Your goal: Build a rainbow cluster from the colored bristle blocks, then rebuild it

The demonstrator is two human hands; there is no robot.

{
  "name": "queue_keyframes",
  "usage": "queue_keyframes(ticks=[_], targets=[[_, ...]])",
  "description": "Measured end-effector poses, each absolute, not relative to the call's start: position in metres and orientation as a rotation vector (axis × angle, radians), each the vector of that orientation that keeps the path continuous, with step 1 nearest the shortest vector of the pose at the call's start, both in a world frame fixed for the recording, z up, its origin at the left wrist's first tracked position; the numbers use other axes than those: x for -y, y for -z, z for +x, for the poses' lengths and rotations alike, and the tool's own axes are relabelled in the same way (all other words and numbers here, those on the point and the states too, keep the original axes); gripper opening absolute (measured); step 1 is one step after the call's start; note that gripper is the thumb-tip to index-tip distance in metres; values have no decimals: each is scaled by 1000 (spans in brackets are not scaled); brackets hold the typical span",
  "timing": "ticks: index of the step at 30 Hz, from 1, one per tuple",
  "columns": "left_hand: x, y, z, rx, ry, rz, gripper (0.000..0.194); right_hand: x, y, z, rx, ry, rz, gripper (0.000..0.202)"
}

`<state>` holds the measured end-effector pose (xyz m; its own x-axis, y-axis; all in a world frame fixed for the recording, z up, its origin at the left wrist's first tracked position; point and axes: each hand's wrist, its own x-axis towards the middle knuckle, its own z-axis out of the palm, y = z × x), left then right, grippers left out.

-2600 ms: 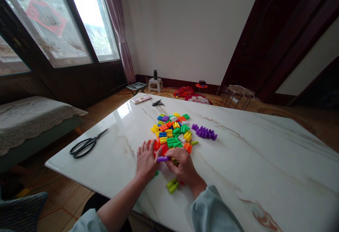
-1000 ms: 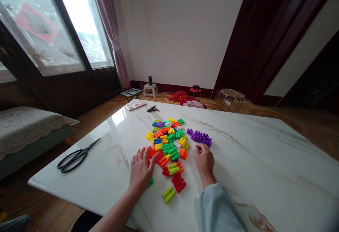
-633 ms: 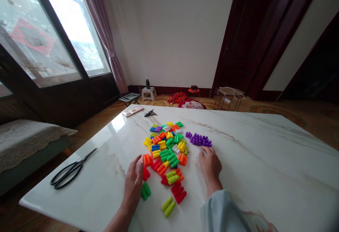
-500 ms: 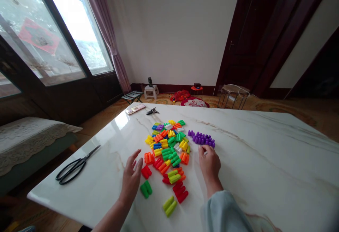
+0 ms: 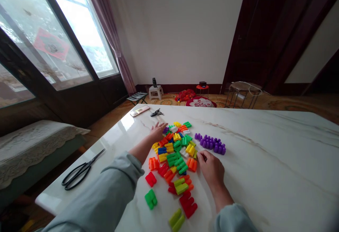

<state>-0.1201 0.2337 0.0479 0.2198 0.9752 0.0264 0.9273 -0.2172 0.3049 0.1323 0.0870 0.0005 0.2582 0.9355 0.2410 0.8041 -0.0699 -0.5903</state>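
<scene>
A pile of colourful plastic building blocks [image 5: 173,157], each with rounded finger-like lobes, lies on the white marbled table [image 5: 265,175]. My left hand [image 5: 158,132] reaches over the pile's far left side, fingers stretched out beside a purple block [image 5: 166,130] that it partly covers. My right hand [image 5: 212,167] rests at the pile's right edge with fingers curled together; whether anything is inside them is hidden. Just beyond it, several purple blocks [image 5: 210,143] sit close together in a slanting row. Nearer me lie a green block [image 5: 150,199], a red block [image 5: 188,204] and a yellow-green block [image 5: 176,220].
Black-handled scissors [image 5: 82,171] lie near the table's left edge. At the far left corner are a phone [image 5: 140,111] and dark clippers [image 5: 157,112]. Beyond the table stand a white stool [image 5: 156,92] and a round stool [image 5: 243,87].
My left hand has moved forward from beside the near red block to the pile's far left side. My right hand stays by the right edge, fingers curled. The view has shifted slightly.
</scene>
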Motion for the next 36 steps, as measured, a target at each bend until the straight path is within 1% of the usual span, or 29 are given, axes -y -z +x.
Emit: queue_keyframes(ticks=[4,9,14,16,18,19,21,24,27,30,33,36], targets=[[-245,-34,-125,-1806,-288,2252,64,-88,0,131,1579,-265,-1913,19],[-242,-33,-125,-1796,-396,2278,36,-89,1,132,1580,-249,-1916,17],[-225,-42,-123,-1858,-591,2232,26,-91,5,133,1578,-256,-1898,17],[-213,-48,-123,-1919,-698,2200,24,-91,6,134,1566,-271,-1882,18],[-197,-55,-119,-1896,-900,2100,22,-92,5,134,1526,-292,-1829,19],[-187,-58,-115,-1822,-1022,2011,20,-92,3,133,1498,-313,-1771,21],[-164,-62,-101,-1505,-1186,1756,20,-90,-2,131,1443,-389,-1598,26],[-128,-60,-72,-1124,-1072,1468,38,-85,-11,122,1395,-648,-1276,31],[-99,-56,-46,-1050,-996,1322,45,-79,-16,112,1410,-921,-1031,32],[-85,-55,-34,-1085,-910,1362,45,-78,-16,106,1429,-1008,-935,30],[-81,-56,-35,-1178,-874,1546,41,-79,-14,106,1347,-1056,-918,33],[-79,-55,-41,-1284,-876,1787,38,-80,-16,107,1309,-1012,-912,29]])
